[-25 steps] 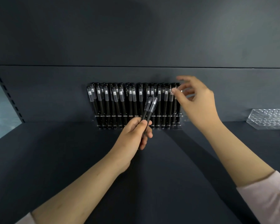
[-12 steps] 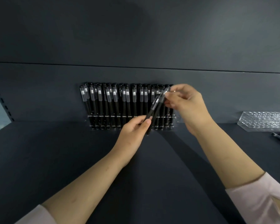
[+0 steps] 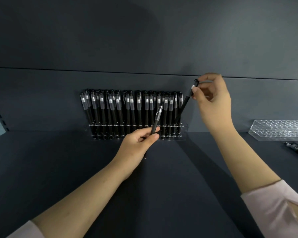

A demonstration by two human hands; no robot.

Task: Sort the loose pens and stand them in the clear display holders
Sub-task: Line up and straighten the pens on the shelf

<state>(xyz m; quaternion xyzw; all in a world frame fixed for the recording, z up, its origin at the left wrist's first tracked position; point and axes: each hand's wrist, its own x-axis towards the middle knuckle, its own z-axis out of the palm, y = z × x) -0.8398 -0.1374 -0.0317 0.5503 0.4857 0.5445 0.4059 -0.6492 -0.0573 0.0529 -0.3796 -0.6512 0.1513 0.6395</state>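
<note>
Dark blue-grey shelf (image 3: 58, 169) and back wall (image 3: 41, 100); left grip (image 3: 136, 146) pinches near pen (image 3: 157, 115), right grip (image 3: 213, 103) pinches far pen (image 3: 186, 102).

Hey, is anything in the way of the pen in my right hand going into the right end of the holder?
Nothing visible. The slanted pen pinched by the right hand reaches down to the clear holder's right end, just beside the standing pens. The left hand holds a second pen further left, apart.

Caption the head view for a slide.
Right hand pinches a black pen tilted at the clear holder; left hand grips a second pen.
</note>
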